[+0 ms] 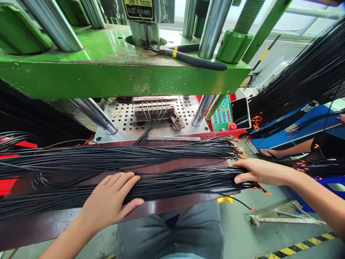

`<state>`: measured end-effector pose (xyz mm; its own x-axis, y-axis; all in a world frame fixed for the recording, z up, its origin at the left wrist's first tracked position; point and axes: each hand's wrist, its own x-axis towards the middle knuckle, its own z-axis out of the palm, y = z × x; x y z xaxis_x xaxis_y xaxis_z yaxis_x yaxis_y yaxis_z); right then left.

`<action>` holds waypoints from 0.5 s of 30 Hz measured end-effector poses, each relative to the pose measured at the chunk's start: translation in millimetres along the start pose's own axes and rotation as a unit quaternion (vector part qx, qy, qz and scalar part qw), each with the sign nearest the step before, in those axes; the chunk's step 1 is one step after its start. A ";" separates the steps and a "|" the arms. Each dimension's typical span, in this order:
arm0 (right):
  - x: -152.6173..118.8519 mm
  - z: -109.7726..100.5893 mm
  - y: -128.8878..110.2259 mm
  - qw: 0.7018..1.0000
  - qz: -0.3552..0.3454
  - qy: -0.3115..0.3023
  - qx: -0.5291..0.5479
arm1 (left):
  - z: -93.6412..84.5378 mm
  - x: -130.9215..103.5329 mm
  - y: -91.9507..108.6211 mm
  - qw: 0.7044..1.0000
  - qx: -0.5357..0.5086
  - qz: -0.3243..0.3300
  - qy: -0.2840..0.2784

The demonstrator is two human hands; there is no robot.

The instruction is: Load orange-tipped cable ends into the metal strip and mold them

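Observation:
Two long bundles of black cables lie side by side across a dark red table (161,208). Around the nearer bundle (183,181), my left hand (110,201) is closed near the middle. At its right end, beside the orange tips, my right hand (252,172) grips the same bundle between thumb and fingers. The farther bundle (161,154) rests untouched behind it. Behind both, several cables run into a metal mould (153,108) on a perforated metal plate (125,117).
Pliers (188,55) lie on the green press (134,79) above. A control panel (222,113) with a red button (232,126) stands right of the plate. More black cables (304,68) hang at the right, near another person's leg (293,147). One loose cable sticks out at the table's right edge.

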<state>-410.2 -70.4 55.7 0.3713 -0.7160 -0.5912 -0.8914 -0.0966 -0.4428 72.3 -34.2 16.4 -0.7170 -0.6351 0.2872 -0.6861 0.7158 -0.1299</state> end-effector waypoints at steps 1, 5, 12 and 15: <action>-3.3 10.4 0.2 0.997 -0.007 0.054 -0.050 | -0.1 -0.4 1.9 1.000 0.000 -0.007 -0.005; -13.0 75.1 -13.0 0.925 -0.114 0.290 -0.215 | 0.1 -3.0 8.2 0.999 -0.011 -0.043 -0.018; 6.7 121.8 -13.8 0.849 -0.157 0.430 -0.265 | -0.2 -7.0 9.5 0.998 -0.042 -0.039 0.006; 12.1 98.2 -1.6 0.847 -0.193 0.407 -0.281 | 0.3 -4.9 8.5 0.998 -0.049 -0.031 0.013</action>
<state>-378.7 -11.0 -16.9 0.5648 -0.7738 0.2868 -0.8125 -0.5822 0.0292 70.0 -25.1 13.5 -0.6692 -0.6726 0.3158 -0.7129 0.7010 -0.0175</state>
